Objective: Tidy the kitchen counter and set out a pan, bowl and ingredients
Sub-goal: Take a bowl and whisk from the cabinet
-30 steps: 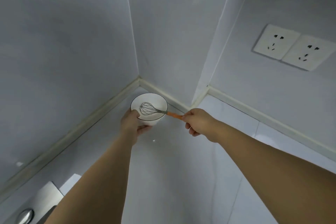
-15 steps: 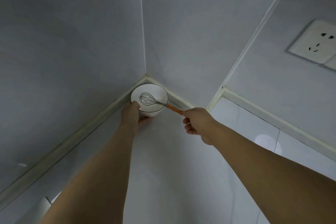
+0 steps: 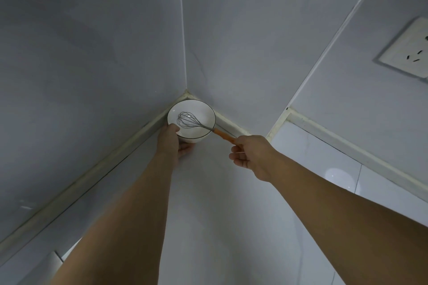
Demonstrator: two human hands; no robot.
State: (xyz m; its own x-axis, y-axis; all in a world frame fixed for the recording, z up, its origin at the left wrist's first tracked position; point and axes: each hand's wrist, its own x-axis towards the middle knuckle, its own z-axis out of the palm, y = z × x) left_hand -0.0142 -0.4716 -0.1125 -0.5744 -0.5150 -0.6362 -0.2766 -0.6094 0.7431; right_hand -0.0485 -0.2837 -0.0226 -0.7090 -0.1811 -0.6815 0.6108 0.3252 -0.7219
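Note:
A white bowl [image 3: 201, 111] with a thin dark rim sits in the far corner of the pale counter [image 3: 220, 215], close against both walls. Inside it lies a wire whisk [image 3: 188, 120] whose orange handle sticks out over the rim to the right. My left hand [image 3: 174, 143] grips the bowl's near left side, thumb on the rim and fingers under it. My right hand [image 3: 251, 157] pinches the end of the orange handle; its other fingers are curled.
Grey tiled walls meet in the corner behind the bowl, with a pale sealing strip along the counter. A white wall socket [image 3: 407, 53] is at the upper right. A white object's edge [image 3: 54, 261] shows at the bottom left.
Both hands have carried the bowl with the whisk farther back, into the wall corner. The view has shifted left, so the sockets slid toward the right edge.

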